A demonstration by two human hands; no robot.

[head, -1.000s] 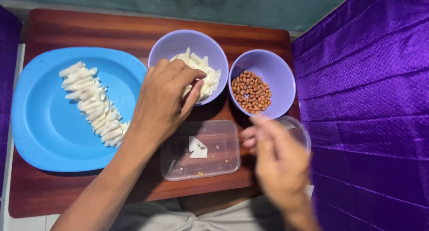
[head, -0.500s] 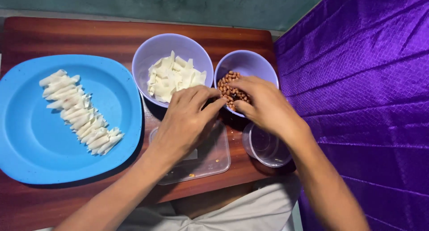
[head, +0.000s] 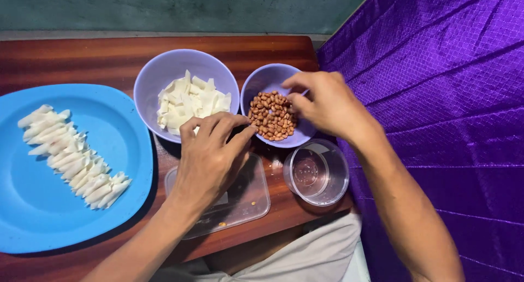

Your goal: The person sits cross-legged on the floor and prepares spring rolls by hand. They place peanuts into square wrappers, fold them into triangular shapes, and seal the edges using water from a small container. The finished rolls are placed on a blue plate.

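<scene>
My left hand (head: 210, 156) hovers over a clear plastic lid (head: 248, 197), fingers curled, with the tips close to the rim of the peanut bowl. Whatever it holds is hidden under the fingers. My right hand (head: 325, 105) reaches from the right into a small lilac bowl (head: 256, 85) of brown peanuts (head: 270, 118), thumb and fingers pinched at the pile's right edge. Left of it, a larger lilac bowl (head: 164, 69) holds flat white pieces (head: 188, 105).
A big blue plate (head: 33, 205) on the left carries a diagonal row of small white rolled pieces (head: 73, 159). An empty clear round cup (head: 316, 173) stands at the wooden table's (head: 82, 55) front right corner. Purple cloth (head: 436, 96) covers the right side.
My right hand came up from the clear cup into the peanut bowl and now pinches at its right side. My left hand slid right and down over the lid. The view shifted.
</scene>
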